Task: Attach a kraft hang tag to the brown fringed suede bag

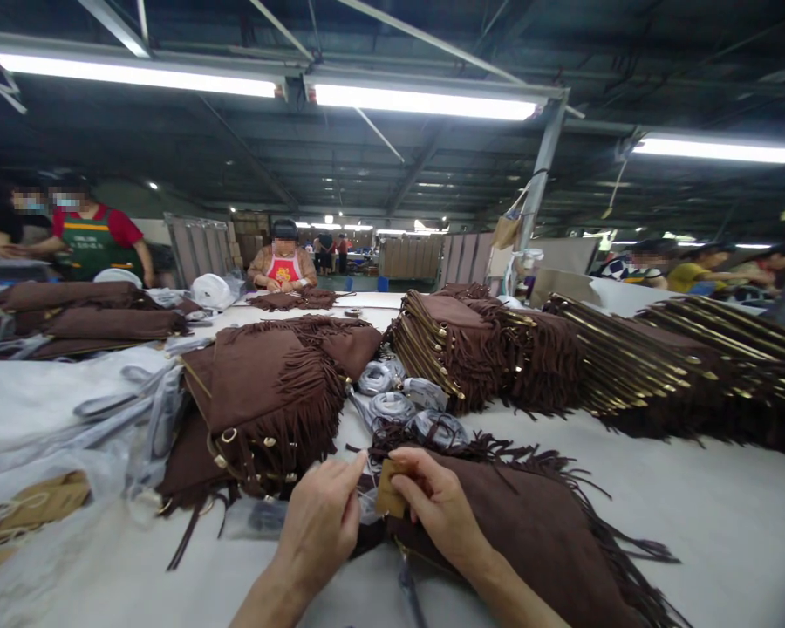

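A dark brown fringed bag (pixel 529 523) lies flat on the white table (pixel 726 497), its fringe pointing right and back. My right hand (pixel 441 506) pinches a small tan tag (pixel 391 488) at the bag's left corner, thumb in front. Just left of the tag is my left hand (pixel 324 510), its fingers pressed together and the index finger pointing up; what they hold, if anything, is too small to make out. Beneath the hands run a dark strap and a zipper edge.
Stacked brown bags (pixel 268 384) rise behind my left hand. Coiled wrapped straps (pixel 392 406) lie behind the tag. More bag stacks (pixel 615 358) line the back right. Tan tags (pixel 39 506) lie on plastic at left. A person (pixel 283 262) works across the table.
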Demonstrator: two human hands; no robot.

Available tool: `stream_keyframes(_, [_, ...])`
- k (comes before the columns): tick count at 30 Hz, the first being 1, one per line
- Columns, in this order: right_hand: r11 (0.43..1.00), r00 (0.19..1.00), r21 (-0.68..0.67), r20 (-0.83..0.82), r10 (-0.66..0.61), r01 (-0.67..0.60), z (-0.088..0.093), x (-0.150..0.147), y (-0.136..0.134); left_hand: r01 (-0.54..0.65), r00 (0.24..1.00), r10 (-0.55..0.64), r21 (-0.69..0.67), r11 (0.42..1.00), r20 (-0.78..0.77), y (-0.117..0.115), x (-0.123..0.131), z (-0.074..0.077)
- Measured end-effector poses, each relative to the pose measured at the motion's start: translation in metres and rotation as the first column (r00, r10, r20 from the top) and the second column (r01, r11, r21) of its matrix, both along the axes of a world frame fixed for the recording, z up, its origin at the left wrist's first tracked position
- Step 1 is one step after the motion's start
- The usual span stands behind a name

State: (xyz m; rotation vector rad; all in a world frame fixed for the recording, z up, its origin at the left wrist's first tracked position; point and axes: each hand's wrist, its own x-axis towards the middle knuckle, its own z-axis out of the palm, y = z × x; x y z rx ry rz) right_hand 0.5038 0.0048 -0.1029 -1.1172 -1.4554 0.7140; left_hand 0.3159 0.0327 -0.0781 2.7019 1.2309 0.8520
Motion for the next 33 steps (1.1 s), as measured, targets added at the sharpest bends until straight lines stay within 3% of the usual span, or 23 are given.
stream_keyframes(5, [0.974, 0.977, -0.116, -0.112, 0.184, -0.197, 0.005, -0.005, 0.001, 0.063, 0.993, -0.062, 0.009, 0.998, -0.099, -0.007, 0.009, 0.006])
stream_keyframes(9, [0.96, 0.973, -0.191, -0.148, 0.176, -0.203, 0.007, -0.007, 0.005, 0.122, 0.987, -0.113, 0.073, 0.99, -0.117, -0.007, 0.012, 0.005])
stream_keyframes(13, [0.961, 0.972, -0.176, -0.136, 0.19, -0.212, 0.01, -0.011, 0.006, 0.058, 0.98, -0.033, 0.126, 0.99, -0.195, -0.008, 0.014, 0.002])
stream_keyframes(19, [0.998, 1.0, -0.066, 0.0, 0.022, -0.022, 0.008, -0.017, 0.002, 0.014, 0.967, 0.02, 0.134, 0.991, -0.252, -0.014, 0.018, 0.001])
stream_keyframes(25, [0.979, 0.978, -0.024, 0.05, -0.202, 0.204, 0.0, -0.015, 0.003, -0.139, 0.941, 0.14, 0.025, 0.99, -0.309, -0.027, 0.025, -0.012])
stream_keyframes(27, [0.969, 0.968, -0.012, 0.06, -0.244, 0.245, -0.001, -0.012, 0.004, -0.073, 0.958, 0.074, 0.014, 0.997, -0.277, -0.03, 0.025, -0.013])
stream_keyframes(30, [0.961, 0.961, -0.01, 0.028, -0.276, 0.276, -0.001, -0.01, 0.005, 0.133, 0.971, -0.127, 0.015, 0.991, -0.201, -0.032, 0.022, -0.007])
stream_keyframes(33, [0.969, 0.968, 0.001, -0.018, -0.248, 0.248, -0.002, -0.01, 0.006, 0.382, 0.924, -0.381, 0.085, 0.92, -0.031, -0.034, 0.017, 0.002])
